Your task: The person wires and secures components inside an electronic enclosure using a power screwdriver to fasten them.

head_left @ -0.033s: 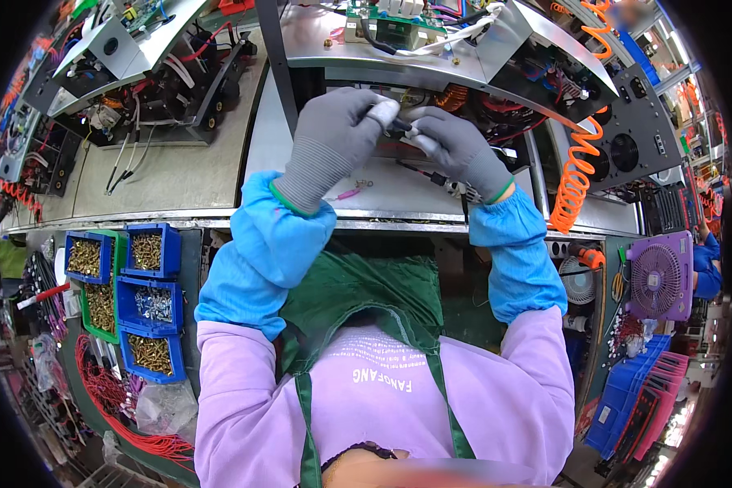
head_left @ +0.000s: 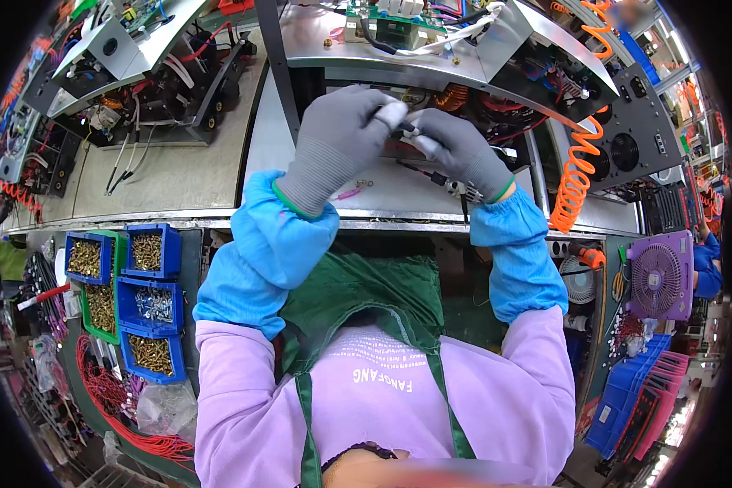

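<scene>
Both my hands wear grey gloves with pale fingertips and meet in front of an open metal equipment chassis [head_left: 496, 85]. My left hand [head_left: 342, 134] pinches one end of a small black piece [head_left: 410, 128], which looks like a cable end or connector. On its other side, the fingers of my right hand [head_left: 455, 142] are closed on the same piece. The fingertips partly cover it, so its exact kind is unclear. Below my right hand, dark leads with a connector [head_left: 437, 177] hang out. A small pink-handled item [head_left: 348, 193] lies on the bench between my wrists.
Blue bins of screws [head_left: 150, 354] stand at the left, beside red wires [head_left: 114, 407]. Another opened chassis [head_left: 163, 106] sits at the far left. An orange coiled hose [head_left: 577, 179] hangs at the right, near a purple fan [head_left: 659, 276]. A metal post [head_left: 275, 65] rises beside my left hand.
My left hand has shifted very slightly to the right and its fingers have turned a little around the black piece. My right hand is almost unmoved.
</scene>
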`<state>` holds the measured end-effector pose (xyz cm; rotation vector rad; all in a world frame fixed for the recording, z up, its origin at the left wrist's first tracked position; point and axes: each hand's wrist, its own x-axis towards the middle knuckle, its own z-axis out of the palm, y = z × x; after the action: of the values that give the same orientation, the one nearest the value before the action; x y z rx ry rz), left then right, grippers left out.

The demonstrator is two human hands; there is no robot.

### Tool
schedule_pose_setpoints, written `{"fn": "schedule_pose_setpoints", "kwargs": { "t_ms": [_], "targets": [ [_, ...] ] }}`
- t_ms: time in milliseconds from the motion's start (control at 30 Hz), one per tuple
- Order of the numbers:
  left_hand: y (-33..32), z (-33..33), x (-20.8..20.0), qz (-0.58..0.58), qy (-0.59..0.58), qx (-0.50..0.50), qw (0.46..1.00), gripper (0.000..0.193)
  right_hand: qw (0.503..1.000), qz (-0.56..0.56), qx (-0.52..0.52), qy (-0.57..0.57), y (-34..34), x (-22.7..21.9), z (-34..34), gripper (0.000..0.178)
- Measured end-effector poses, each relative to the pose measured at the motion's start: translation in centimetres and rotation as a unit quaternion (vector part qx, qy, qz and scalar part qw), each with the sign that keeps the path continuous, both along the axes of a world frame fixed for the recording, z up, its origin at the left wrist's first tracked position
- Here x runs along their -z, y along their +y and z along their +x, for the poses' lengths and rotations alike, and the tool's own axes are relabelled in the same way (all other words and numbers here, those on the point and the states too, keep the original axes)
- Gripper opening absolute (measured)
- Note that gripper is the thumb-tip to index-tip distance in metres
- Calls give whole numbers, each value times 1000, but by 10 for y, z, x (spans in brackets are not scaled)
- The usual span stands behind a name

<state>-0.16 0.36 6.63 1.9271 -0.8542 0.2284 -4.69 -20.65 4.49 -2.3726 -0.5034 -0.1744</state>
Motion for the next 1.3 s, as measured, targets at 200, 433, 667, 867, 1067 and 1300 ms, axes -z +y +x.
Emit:
{"fn": "schedule_pose_setpoints", "kwargs": {
  "t_ms": [200, 433, 667, 867, 1067, 1300],
  "targets": [
    [-6, 6, -32, 211, -133, 31, 968, 19, 997, -38, -17, -57, -8, -14, 0, 28],
    [1, 16, 31, 120, -147, -9, 982, 18, 974, -174, 69, -129, 12, -13, 15, 22],
    [-41, 5, 96, -220, 240, -102, 940, 16, 947, -212, 224, -89, 54, 4, 45, 31],
    [7, 30, 74, -27, 8, -144, 989, 25, 961, -145, 205, -115, 12, 11, 26, 37],
    [19, 39, 55, 244, -67, -108, 962, 27, 961, -206, 169, -81, 11, 26, 38, 40],
    [-46, 39, 106, 135, 70, -168, 974, 18, 923, -146, 333, -124, 21, 42, 55, 39]
  ]
}}
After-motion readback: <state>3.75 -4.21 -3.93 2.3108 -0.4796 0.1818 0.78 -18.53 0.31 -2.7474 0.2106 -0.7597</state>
